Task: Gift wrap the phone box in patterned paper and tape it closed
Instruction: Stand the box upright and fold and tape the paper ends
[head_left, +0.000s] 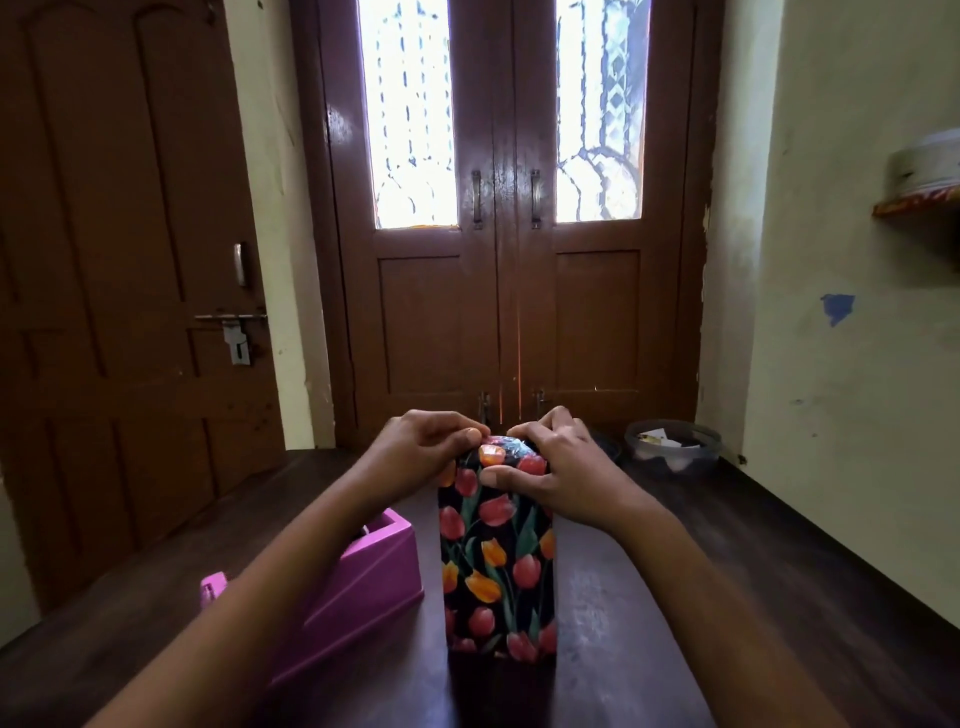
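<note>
Pinching the top fold of the upright tulip-wrapped box with left hand and right hand, fingertips nearly touching, right thumb just beneath. Pink tape dispenser below the left fingers.

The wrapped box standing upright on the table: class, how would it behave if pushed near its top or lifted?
The wrapped box stands tall on a narrow end on the table, so a push near its top would probably tip it. Its flat faces suggest it is stiff and won't roll. The paper looks glossy, so possibly slippery.
</note>
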